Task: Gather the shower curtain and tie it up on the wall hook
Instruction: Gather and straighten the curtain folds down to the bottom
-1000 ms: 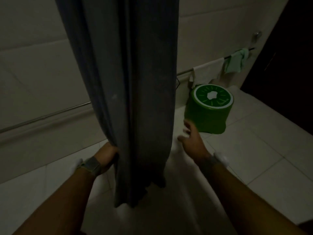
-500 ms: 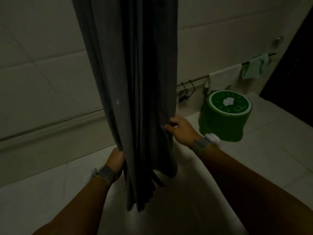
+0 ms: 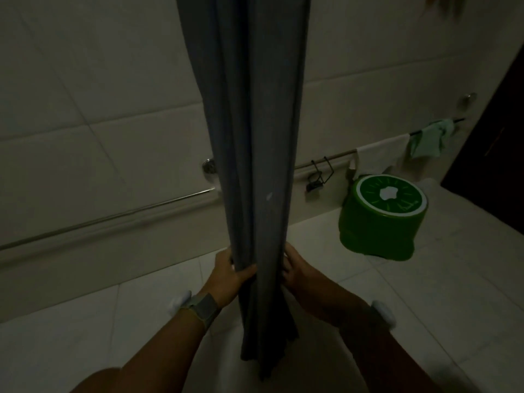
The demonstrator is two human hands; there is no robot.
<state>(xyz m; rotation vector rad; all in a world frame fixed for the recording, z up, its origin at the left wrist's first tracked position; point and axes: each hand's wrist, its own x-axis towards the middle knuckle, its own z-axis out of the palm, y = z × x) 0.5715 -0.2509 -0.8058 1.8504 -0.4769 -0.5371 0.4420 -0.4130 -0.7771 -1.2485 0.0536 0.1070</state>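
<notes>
A grey-blue shower curtain (image 3: 255, 131) hangs from above the frame, bunched into a narrow column of folds in the middle of the view. My left hand (image 3: 226, 275) grips its left side near the lower end, thumb across the front folds. My right hand (image 3: 297, 272) presses against the right side at the same height, fingers curled into the cloth. The hem hangs loose below both hands. A round metal fitting (image 3: 208, 166) sits on the tiled wall just left of the curtain; I cannot tell whether it is the hook.
A green plastic stool (image 3: 380, 219) stands on the floor to the right. A metal rail (image 3: 107, 218) runs low along the tiled wall, carrying a black clip hanger (image 3: 320, 177), a white towel (image 3: 380, 156) and a green cloth (image 3: 431, 139). A dark doorway (image 3: 499, 137) lies at far right.
My right hand came from near the stool to the curtain's right edge and closed on it. The curtain is squeezed narrower between both hands, and my view has tilted upward.
</notes>
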